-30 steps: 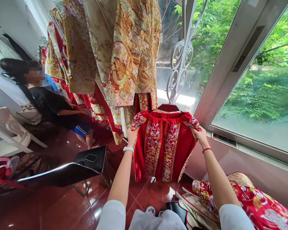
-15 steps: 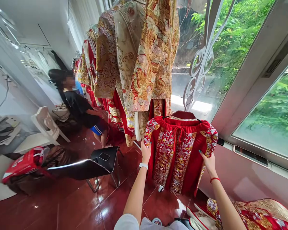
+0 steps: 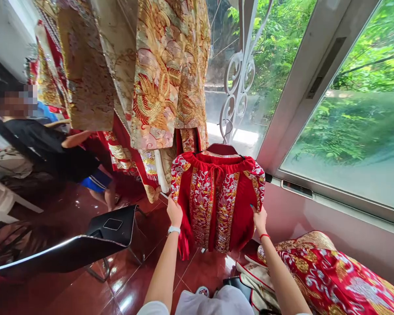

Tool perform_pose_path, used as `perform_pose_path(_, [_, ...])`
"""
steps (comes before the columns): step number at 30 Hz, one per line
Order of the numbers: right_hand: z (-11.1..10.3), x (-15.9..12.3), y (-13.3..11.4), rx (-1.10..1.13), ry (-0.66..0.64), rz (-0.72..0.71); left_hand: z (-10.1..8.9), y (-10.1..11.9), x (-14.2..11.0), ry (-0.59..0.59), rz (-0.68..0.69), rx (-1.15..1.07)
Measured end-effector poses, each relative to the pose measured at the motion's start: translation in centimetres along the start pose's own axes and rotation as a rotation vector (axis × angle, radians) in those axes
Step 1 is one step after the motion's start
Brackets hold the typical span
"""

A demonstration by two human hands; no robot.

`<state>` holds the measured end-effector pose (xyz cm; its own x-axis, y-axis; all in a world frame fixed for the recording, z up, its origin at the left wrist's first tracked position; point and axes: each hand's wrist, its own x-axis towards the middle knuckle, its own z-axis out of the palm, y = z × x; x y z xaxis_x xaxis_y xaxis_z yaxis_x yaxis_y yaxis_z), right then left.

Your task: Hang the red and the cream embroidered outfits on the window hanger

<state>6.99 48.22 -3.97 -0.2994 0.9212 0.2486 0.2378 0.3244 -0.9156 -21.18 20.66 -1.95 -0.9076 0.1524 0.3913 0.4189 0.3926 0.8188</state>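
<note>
In front of me a red embroidered skirt (image 3: pixel 202 205), with gold and silver panels and a gathered, tied waist, hangs from a dark red hanger (image 3: pixel 222 149). My left hand (image 3: pixel 175 213) grips its left side edge, fingers closed on the cloth. On the opposite edge, my right hand (image 3: pixel 259 218) pinches the fabric below the embroidered corner. The fingertips of both hands are partly hidden by the cloth. Just behind and above hang gold embroidered garments (image 3: pixel 160 87), close to the skirt's top.
A black chair (image 3: pixel 118 225) with a phone (image 3: pixel 113 224) on its seat stands at left. Beyond it a person (image 3: pixel 52 144) reaches toward the hanging garments. Embroidered garments (image 3: pixel 335 271) lie at lower right. Another phone (image 3: pixel 297 189) rests on the windowsill (image 3: pixel 335 205).
My view has turned right and come closer to the rack. Both hands still hold the skirt; its sides have been drawn outward and its lower part now bunches. The person's arms reach farther toward the garments.
</note>
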Motion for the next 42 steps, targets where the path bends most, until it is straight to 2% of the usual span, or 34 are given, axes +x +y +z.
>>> perform_pose_path(2, [-0.6,-0.8,-0.3,-0.069,0.041,-0.012,-0.6,0.0,-0.5,0.064,0.014,0.035])
perform_pose_path(4, [-0.3,-1.7,-1.7,-0.139,0.209,-0.04,-0.7,0.6,-1.1,0.158,0.082,0.044])
perform_pose_path(6, [1.2,-2.3,-3.9,-0.155,0.368,-0.1,0.0,2.0,-1.4,0.123,0.166,0.006])
perform_pose_path(7, [2.4,-2.4,-5.1,-0.129,0.365,-0.14,0.6,2.8,-1.4,0.053,0.183,-0.03])
perform_pose_path(9, [4.8,-1.9,-7.5,-0.04,0.165,-0.204,2.1,4.4,-0.7,-0.126,0.13,-0.138])
perform_pose_path(11, [6.5,-0.7,-9.3,0.051,-0.03,-0.184,3.3,5.6,0.5,-0.277,0.025,-0.257])
perform_pose_path(13, [6.7,0.7,-10.2,0.093,-0.147,-0.145,3.5,6.0,1.8,-0.377,-0.019,-0.329])
perform_pose_path(15, [5.0,1.8,-10.3,0.063,-0.201,-0.159,2.6,5.5,2.5,-0.404,-0.004,-0.336])
perform_pose_path(19, [-0.1,2.6,-9.3,-0.084,-0.09,-0.236,-0.3,4.0,2.4,-0.22,0.003,-0.26])
perform_pose_path(21, [-1.3,2.8,-8.9,-0.13,-0.063,-0.252,-1.0,3.8,2.1,-0.163,0.021,-0.199])
perform_pose_path(25, [-0.4,3.6,-9.0,-0.19,-0.092,-0.25,-0.5,4.5,1.9,-0.191,0.061,-0.095])
perform_pose_path(28, [0.7,3.8,-9.5,-0.191,-0.041,-0.199,0.0,4.9,2.0,-0.161,0.078,-0.037])
perform_pose_path(30, [1.3,3.1,-10.4,-0.175,0.065,-0.183,0.2,5.3,1.7,-0.126,0.115,-0.011])
perform_pose_path(33, [2.9,0.9,-12.7,-0.108,0.273,-0.202,0.6,7.3,0.6,0.041,0.239,-0.024])
perform_pose_path(34, [3.8,0.2,-13.7,-0.063,0.267,-0.209,0.9,8.3,0.1,0.094,0.296,-0.039])
perform_pose_path(35, [4.7,-0.4,-14.7,-0.006,0.196,-0.213,1.4,9.5,-0.5,0.114,0.355,-0.054])
perform_pose_path(36, [5.7,-0.7,-15.8,0.057,0.083,-0.217,2.0,10.8,-1.0,0.091,0.41,-0.067])
perform_pose_path(38, [7.8,-0.5,-17.7,0.16,-0.113,-0.221,3.5,13.2,-1.9,-0.053,0.471,-0.073])
perform_pose_path(40, [9.4,0.5,-19.1,0.224,-0.172,-0.193,5.1,15.1,-2.5,-0.206,0.424,-0.04])
perform_pose_path(42, [10.5,1.6,-19.9,0.267,-0.205,-0.153,6.5,16.1,-2.8,-0.274,0.314,0.03])
